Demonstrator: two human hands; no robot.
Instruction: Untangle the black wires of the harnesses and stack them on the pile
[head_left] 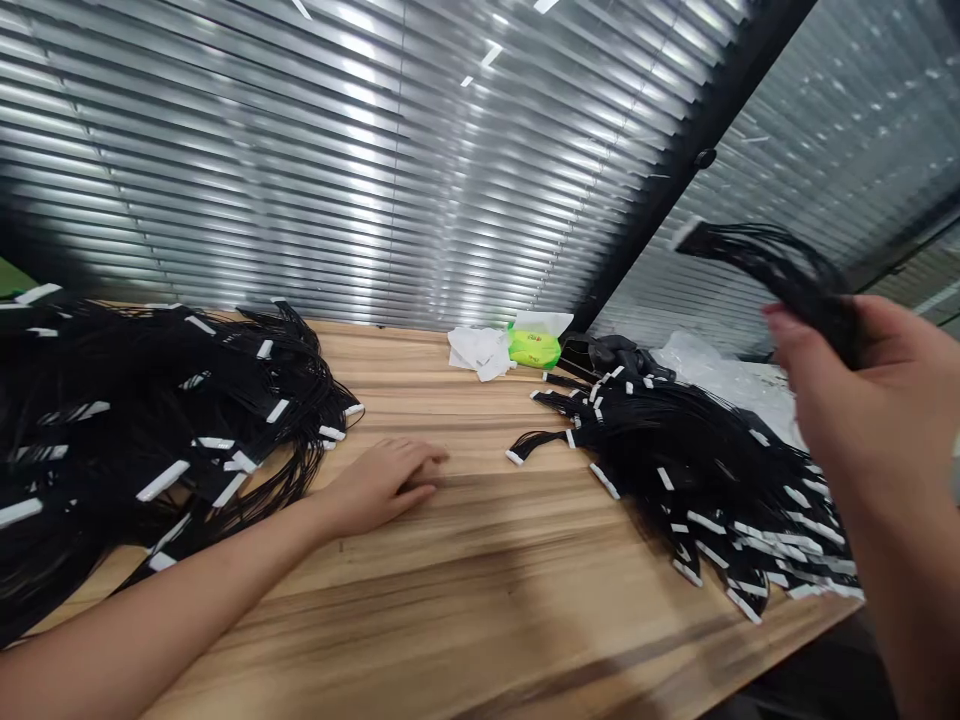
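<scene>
Raised above the heap at the right, my right hand (pixel 885 400) is closed round a black wire harness (pixel 780 262). A white connector shows at the harness's free end, slightly blurred; the part inside the fist is hidden. My left hand (pixel 386 482) rests on the wooden table (pixel 450 610), fingers stretched forward and thumb apart, holding nothing. Beside it at the left lies a large tangled pile of black wire harnesses (pixel 247 400) with white connectors. Another pile of the same harnesses (pixel 675 430) spreads over the table's right side, below my right hand.
A green tissue pack (pixel 534 348) and a crumpled white tissue (pixel 480 352) lie at the table's back edge. Clear plastic wrap (pixel 712 375) sits behind the right pile. Glass with silvery blinds (pixel 337 160) rises behind the table, crossed by a dark frame post (pixel 675 180).
</scene>
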